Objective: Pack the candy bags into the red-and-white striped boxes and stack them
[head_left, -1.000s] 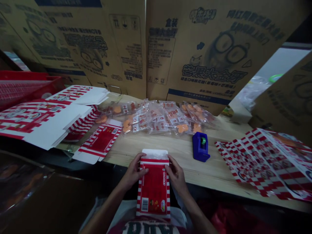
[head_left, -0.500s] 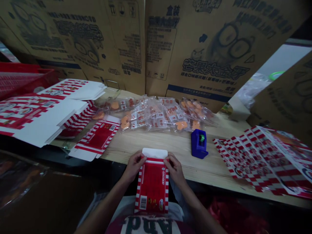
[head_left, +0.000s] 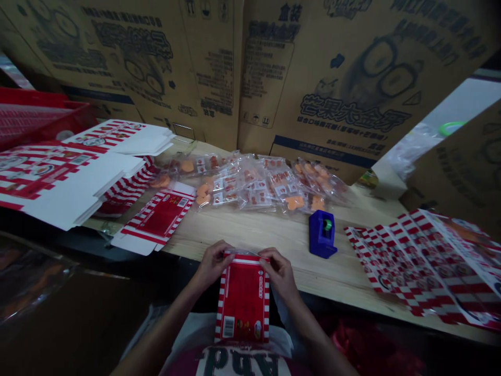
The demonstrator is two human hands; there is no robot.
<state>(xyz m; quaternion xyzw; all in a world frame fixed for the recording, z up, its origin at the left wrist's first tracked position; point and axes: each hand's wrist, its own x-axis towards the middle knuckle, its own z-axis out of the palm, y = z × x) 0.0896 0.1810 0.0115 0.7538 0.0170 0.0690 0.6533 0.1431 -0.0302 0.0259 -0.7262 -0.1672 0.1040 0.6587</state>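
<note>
A red box with red-and-white striped edges [head_left: 243,295] rests against my body at the table's front edge, its barcode side facing up. My left hand [head_left: 214,263] pinches its upper left corner between thumb and fingers. At the upper right corner, my right hand [head_left: 277,269] grips it in the same way. Between the hands, the far end of the box shows only a thin pale edge. Beyond it lies a pile of clear plastic packets [head_left: 250,183] with orange pieces and printed cards inside. A blue tape dispenser [head_left: 321,235] stands to the right of my hands.
Flat white-and-red cartons [head_left: 74,183] are stacked at the left, near a red basket [head_left: 78,117]. Another red box [head_left: 158,216] lies beside them. Striped printed sheets [head_left: 426,266] cover the table's right side. Large cardboard boxes [head_left: 211,68] wall off the back.
The white flap that stood out at the far end of the box has folded down out of sight. Both hands have stayed on the corners. The view has shifted slightly.
</note>
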